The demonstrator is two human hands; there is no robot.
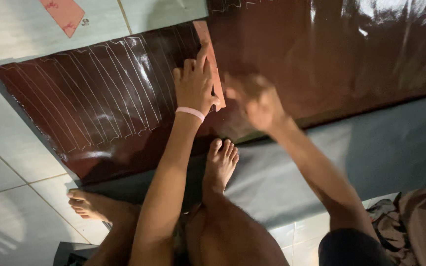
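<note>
You sit on a pale tiled floor. A big shiny dark brown sheet lies flat on it in front of you, with a grey sheet under its near edge. The left part of the brown sheet is full of thin white slanted lines, side by side.

A long pink strip lies on the brown sheet, just right of the lines. Its long side runs away from you, leaning a little to the left.

Your left hand lies flat on the strip, fingers together, pressing it down. It has a pink band at the wrist. Your right hand is just right of the strip, so the left one is nearer. The right hand is blurred, so you cannot tell how it is held.

Another pink piece lies far off at the top left.
</note>
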